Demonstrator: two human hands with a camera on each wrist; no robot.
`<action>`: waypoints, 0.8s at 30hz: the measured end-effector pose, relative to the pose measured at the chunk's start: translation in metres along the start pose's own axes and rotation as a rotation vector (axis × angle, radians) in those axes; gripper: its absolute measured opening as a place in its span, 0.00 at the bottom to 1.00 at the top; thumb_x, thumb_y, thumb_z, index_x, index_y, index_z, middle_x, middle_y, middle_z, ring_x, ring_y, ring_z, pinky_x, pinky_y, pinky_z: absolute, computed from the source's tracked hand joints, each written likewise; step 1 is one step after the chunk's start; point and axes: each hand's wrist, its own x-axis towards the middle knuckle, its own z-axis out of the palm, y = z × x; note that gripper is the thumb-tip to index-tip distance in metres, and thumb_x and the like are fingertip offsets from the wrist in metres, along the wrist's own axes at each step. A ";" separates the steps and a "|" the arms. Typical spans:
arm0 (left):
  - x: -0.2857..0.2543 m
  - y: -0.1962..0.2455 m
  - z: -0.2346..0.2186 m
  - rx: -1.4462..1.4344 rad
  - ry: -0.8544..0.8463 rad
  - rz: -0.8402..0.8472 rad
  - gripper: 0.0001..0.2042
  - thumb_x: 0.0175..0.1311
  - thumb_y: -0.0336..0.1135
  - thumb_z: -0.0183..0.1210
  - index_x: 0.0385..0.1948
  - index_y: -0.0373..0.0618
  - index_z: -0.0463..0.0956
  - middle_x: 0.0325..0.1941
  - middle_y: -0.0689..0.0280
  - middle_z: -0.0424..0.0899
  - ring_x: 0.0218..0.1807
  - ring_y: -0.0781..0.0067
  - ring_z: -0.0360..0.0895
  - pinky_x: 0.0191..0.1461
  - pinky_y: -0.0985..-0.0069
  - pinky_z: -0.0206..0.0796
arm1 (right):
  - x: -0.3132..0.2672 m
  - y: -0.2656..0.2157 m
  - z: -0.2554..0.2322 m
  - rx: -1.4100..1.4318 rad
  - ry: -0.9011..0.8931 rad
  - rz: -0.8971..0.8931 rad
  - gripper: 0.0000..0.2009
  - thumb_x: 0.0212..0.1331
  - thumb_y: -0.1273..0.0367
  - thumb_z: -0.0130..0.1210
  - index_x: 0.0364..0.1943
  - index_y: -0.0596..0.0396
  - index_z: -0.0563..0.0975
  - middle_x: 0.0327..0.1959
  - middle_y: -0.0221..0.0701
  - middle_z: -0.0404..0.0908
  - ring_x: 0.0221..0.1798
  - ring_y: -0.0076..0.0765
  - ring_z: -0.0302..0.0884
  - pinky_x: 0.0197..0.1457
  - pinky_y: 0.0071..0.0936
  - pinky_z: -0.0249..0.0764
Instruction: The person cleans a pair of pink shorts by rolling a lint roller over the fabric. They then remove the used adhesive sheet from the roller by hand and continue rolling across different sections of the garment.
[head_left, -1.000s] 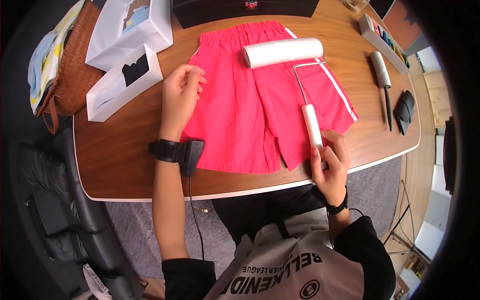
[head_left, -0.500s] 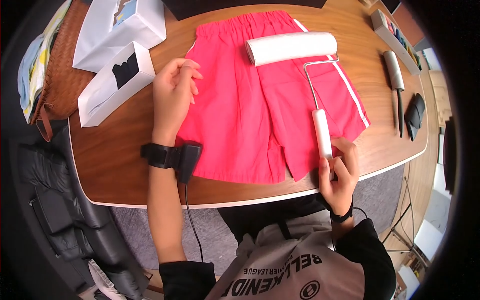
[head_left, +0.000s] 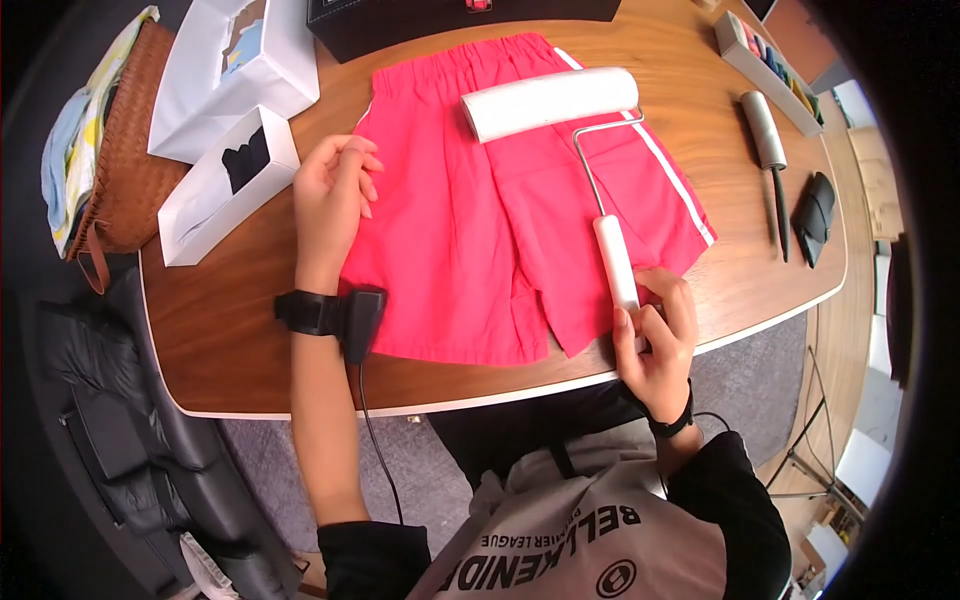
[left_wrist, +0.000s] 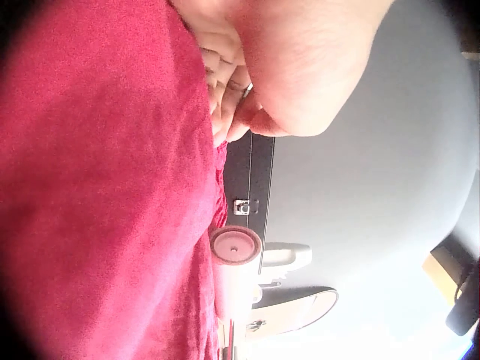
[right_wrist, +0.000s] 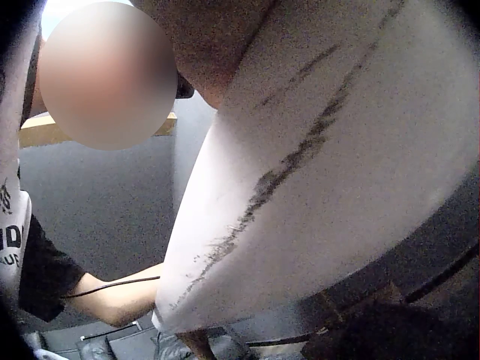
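Observation:
Pink shorts (head_left: 440, 230) with white side stripes lie spread flat, waistband away from me. Across their upper part is the white cylinder of a lint roller (head_left: 550, 100), its bent wire running down to a white handle (head_left: 615, 260). My right hand (head_left: 660, 340) grips the lower end of that handle near the table's front edge. By the left side of the shorts is my left hand (head_left: 335, 195), fingers loosely curled and holding nothing; its fingertips overlap the fabric. In the left wrist view, the roller's round end (left_wrist: 234, 246) faces the camera beside the pink cloth.
At left are two white boxes (head_left: 185, 235), one with black cloth inside, and a brown woven basket (head_left: 140, 150) of clothes. A black case (head_left: 400, 25) stands behind. At right lie a second roller (head_left: 764, 130), a black pouch (head_left: 815, 220) and a box of colourful items (head_left: 760, 60).
The head view shifts and shifts back, moving the whole scene in the picture. Both hands and the lint roller keep nearly the same places over the shorts.

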 end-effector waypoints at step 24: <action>0.000 -0.004 -0.001 -0.022 -0.018 0.024 0.10 0.76 0.33 0.50 0.38 0.38 0.76 0.31 0.66 0.80 0.23 0.87 0.71 0.23 0.86 0.61 | -0.001 -0.002 0.002 -0.004 0.014 -0.001 0.10 0.50 0.78 0.63 0.20 0.63 0.72 0.43 0.48 0.79 0.39 0.51 0.76 0.40 0.38 0.72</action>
